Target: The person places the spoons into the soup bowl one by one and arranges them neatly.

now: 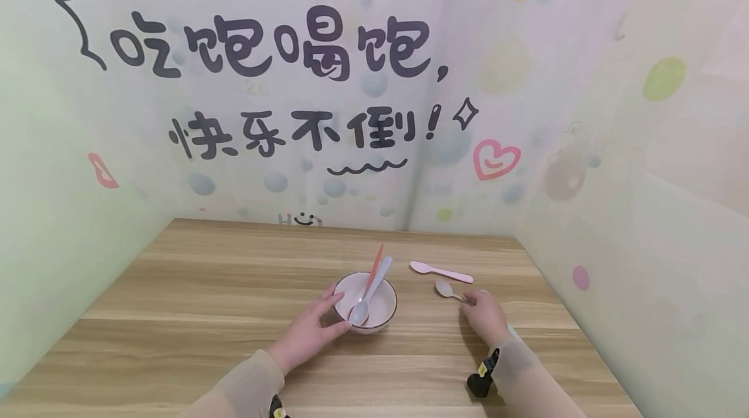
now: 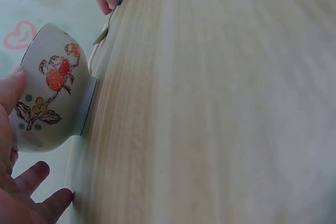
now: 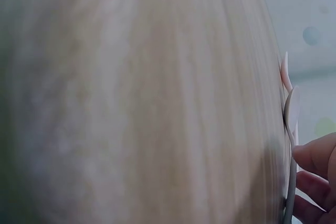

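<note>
A white bowl with a dark rim stands on the table, and fruit is painted on its outside in the left wrist view. My left hand holds the bowl by its left side, thumb against the wall. Inside lean a pale blue spoon, bowl end down, and an orange utensil whose lower end is partly hidden. To the right, my right hand pinches the handle of a grey spoon; that spoon lies low along the tabletop in the right wrist view. Its handle is partly covered by the fingers.
Just beyond the grey spoon a pink spoon lies on the wooden table. A pale bluish strip shows beside my right wrist. Printed walls close off the back and both sides.
</note>
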`<act>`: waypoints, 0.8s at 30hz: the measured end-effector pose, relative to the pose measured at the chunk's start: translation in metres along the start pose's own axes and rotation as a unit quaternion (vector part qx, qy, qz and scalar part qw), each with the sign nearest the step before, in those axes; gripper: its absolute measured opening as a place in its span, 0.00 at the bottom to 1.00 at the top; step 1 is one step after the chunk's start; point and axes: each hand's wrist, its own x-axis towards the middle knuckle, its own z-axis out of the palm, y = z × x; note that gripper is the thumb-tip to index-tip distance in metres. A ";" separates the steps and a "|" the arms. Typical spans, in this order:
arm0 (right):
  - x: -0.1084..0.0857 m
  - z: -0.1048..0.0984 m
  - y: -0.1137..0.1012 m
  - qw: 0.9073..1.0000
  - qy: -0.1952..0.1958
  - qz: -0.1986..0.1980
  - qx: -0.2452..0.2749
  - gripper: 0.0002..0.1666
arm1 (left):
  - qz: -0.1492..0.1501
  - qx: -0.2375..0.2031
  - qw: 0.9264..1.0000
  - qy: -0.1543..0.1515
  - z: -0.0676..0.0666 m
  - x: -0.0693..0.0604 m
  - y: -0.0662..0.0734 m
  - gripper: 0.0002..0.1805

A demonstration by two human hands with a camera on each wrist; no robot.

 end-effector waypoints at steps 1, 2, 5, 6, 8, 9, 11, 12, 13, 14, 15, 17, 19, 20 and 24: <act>0.000 0.000 0.000 1.000 0.000 0.000 -0.007 0.20 | 0.000 0.001 1.000 0.000 0.000 0.000 0.000 0.38; 0.000 0.000 0.001 1.000 0.001 0.000 -0.014 0.20 | 0.000 0.000 1.000 0.000 0.000 0.000 0.001 0.38; 0.000 0.000 0.003 0.999 0.005 -0.001 -0.038 0.19 | 0.000 0.001 1.000 0.001 0.000 0.000 0.001 0.38; 0.000 -0.001 0.003 0.999 0.007 -0.002 -0.045 0.19 | 0.000 0.001 1.000 0.000 0.000 0.000 0.000 0.38; 0.000 -0.001 0.004 0.998 0.010 -0.002 -0.056 0.17 | 0.000 0.001 1.000 0.000 0.000 0.000 0.000 0.38; 0.000 -0.001 0.005 0.998 0.012 0.000 -0.060 0.16 | 0.000 0.002 1.000 0.000 0.000 0.000 0.000 0.38; -0.001 -0.001 0.006 0.998 0.016 0.004 -0.066 0.14 | 0.001 0.003 1.000 0.000 0.000 0.000 0.000 0.38; -0.001 -0.001 0.006 0.997 0.018 0.006 -0.070 0.13 | 0.000 0.002 1.000 0.000 0.000 0.000 0.000 0.38; -0.001 -0.001 0.006 0.997 0.020 0.007 -0.072 0.13 | 0.000 0.002 1.000 0.000 0.000 0.000 0.000 0.38; -0.002 -0.001 0.006 0.997 0.021 0.008 -0.073 0.12 | 0.000 0.002 1.000 0.001 0.000 0.000 0.000 0.38; -0.002 -0.001 0.006 0.997 0.023 0.008 -0.076 0.11 | 0.000 0.001 1.000 0.001 0.000 -0.001 0.001 0.38; -0.002 -0.001 0.006 0.996 0.024 0.005 -0.082 0.11 | -0.001 -0.002 1.000 0.001 0.000 -0.001 0.001 0.37; -0.003 0.000 0.006 0.996 0.024 0.001 -0.087 0.11 | -0.002 -0.003 1.000 0.001 0.000 -0.001 0.002 0.37; -0.003 0.000 0.006 0.996 0.024 -0.001 -0.088 0.11 | -0.002 -0.004 1.000 0.001 0.000 -0.001 0.002 0.37; -0.004 0.003 0.003 0.997 0.019 -0.008 -0.073 0.10 | -0.003 -0.007 1.000 0.001 0.000 0.000 0.002 0.37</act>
